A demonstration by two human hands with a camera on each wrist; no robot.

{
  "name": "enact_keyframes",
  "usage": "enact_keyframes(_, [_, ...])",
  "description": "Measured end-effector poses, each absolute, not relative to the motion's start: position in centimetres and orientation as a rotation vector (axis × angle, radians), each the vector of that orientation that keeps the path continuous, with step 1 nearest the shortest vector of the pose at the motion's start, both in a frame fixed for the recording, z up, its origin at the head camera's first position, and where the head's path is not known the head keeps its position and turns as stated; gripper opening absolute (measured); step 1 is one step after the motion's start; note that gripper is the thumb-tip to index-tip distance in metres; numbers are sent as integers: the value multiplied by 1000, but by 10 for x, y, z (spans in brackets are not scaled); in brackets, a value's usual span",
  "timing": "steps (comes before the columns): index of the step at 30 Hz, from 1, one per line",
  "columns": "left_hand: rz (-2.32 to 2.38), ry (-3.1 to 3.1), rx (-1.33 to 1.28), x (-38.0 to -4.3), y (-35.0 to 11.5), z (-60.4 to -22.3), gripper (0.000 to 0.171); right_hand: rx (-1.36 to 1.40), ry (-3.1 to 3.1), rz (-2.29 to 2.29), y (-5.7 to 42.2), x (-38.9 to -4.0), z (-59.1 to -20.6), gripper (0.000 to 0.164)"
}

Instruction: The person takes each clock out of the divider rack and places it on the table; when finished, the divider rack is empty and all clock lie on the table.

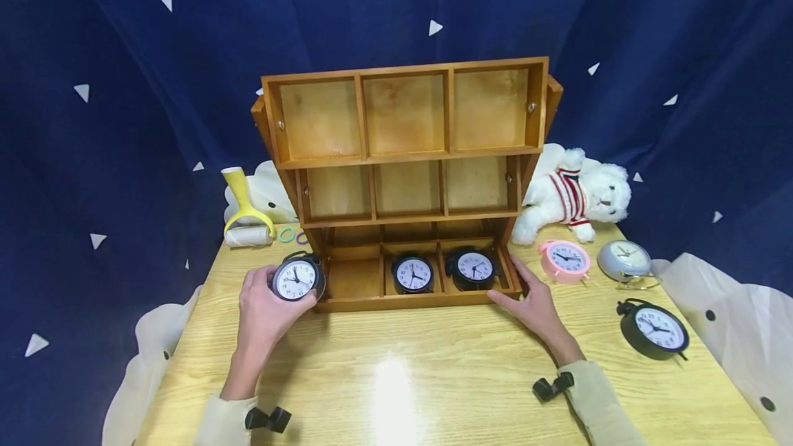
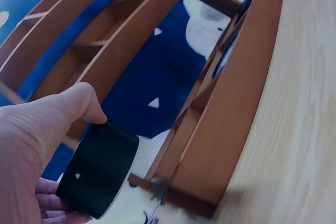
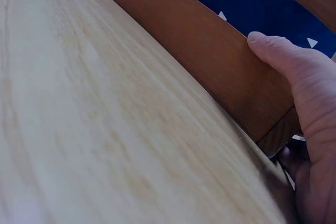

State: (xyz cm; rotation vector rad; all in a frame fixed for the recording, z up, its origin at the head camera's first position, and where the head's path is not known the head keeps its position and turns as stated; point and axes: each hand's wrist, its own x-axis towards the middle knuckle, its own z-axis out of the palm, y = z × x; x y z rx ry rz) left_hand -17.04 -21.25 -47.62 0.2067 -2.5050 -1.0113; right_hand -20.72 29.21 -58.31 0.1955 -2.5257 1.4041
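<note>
My left hand (image 1: pixel 268 305) grips a round black alarm clock (image 1: pixel 295 279) by its sides, its white dial facing up toward the head camera. It is held just left of the wooden tiered organizer box (image 1: pixel 353 305); the left wrist view shows the clock's dark casing (image 2: pixel 102 169) between thumb and fingers. My right hand (image 1: pixel 535 305) holds the front right corner of the box's bottom tier, thumb on the front board (image 3: pixel 210 51) and fingers round the end. Black alarm clocks sit in the middle (image 1: pixel 413 274) and right (image 1: pixel 473 268) bottom compartments.
Right of the box are a pink alarm clock (image 1: pixel 565 261), a grey one (image 1: pixel 624 259) and another black one (image 1: pixel 654 328). A white teddy bear (image 1: pixel 545 202) lies behind them. At back left are a yellow-handled roller (image 1: pixel 248 235) and small rings (image 1: pixel 287 235). Two upper tiers (image 1: pixel 405 162) overhang the bottom one.
</note>
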Motion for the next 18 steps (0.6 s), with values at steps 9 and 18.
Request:
enact_keyframes(9, [-1026,-2477,350,-168,-250,-486,77,104,-2467,1456,293,-206,-581,92])
enact_keyframes(18, [-976,-2541,445,-175,-278,-503,79,121,-2415,1620,295,-199,-579,77])
